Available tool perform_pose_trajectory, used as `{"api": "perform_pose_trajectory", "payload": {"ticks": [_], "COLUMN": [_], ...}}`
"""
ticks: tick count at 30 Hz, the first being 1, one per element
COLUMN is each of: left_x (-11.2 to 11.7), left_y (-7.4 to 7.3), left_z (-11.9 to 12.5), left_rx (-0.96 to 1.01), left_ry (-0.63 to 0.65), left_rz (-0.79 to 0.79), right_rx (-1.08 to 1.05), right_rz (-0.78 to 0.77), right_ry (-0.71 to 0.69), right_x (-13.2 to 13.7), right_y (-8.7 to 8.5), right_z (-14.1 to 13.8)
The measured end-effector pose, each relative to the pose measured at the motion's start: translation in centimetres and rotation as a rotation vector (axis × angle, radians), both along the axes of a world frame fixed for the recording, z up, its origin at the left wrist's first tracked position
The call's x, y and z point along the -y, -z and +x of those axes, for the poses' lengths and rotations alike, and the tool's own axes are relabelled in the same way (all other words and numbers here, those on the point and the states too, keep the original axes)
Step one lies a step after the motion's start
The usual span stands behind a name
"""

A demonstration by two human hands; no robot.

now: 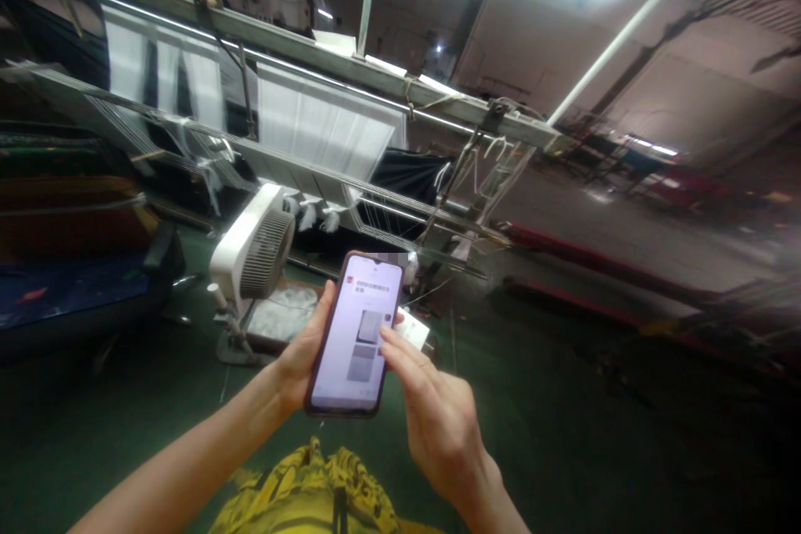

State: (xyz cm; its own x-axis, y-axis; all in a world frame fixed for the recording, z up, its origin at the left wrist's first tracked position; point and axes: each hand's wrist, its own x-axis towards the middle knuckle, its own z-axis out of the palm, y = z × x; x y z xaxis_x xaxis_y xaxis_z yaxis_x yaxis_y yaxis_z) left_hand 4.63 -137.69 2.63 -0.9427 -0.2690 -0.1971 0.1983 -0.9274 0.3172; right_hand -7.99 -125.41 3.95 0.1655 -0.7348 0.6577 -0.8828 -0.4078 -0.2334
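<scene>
My left hand (303, 350) is wrapped around the left side of a smartphone (354, 342), holding it upright with its lit screen towards me. On the screen are lines of text and two greyish pictures, one above the other. My right hand (438, 405) is at the phone's right edge, its fingertips over the screen beside the pictures. I see no object in it, though some of its fingers are hidden beneath the hand. A piece of white paper (413, 330) shows just behind the phone's right edge; what supports it is hidden.
A long metal frame (281, 50) with white threads (319, 117) spans the back. Before it stands a white box fan (254, 242). Dark blue and brown material (68, 267) lies at left on the green floor (531, 450). Blurred red rails (581, 267) run at right.
</scene>
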Motion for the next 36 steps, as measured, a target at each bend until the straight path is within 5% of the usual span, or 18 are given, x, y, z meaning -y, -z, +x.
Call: {"api": "perform_pose_trajectory", "payload": {"ticks": [26,36], "left_x": [1.0,1.5], "left_y": [0.5,1.2], "left_z": [0.2,-0.2], "left_rx": [-0.031,-0.068], "left_ry": [-0.021,0.051], "left_rz": [-0.031,0.002], "right_rx": [0.108,-0.041], "right_rz": [-0.014,0.033], "right_ry": [0.024,0.001], "right_x": [0.8,2.0], "right_y": [1.4,1.2], "right_z": [0.0,0.3]}}
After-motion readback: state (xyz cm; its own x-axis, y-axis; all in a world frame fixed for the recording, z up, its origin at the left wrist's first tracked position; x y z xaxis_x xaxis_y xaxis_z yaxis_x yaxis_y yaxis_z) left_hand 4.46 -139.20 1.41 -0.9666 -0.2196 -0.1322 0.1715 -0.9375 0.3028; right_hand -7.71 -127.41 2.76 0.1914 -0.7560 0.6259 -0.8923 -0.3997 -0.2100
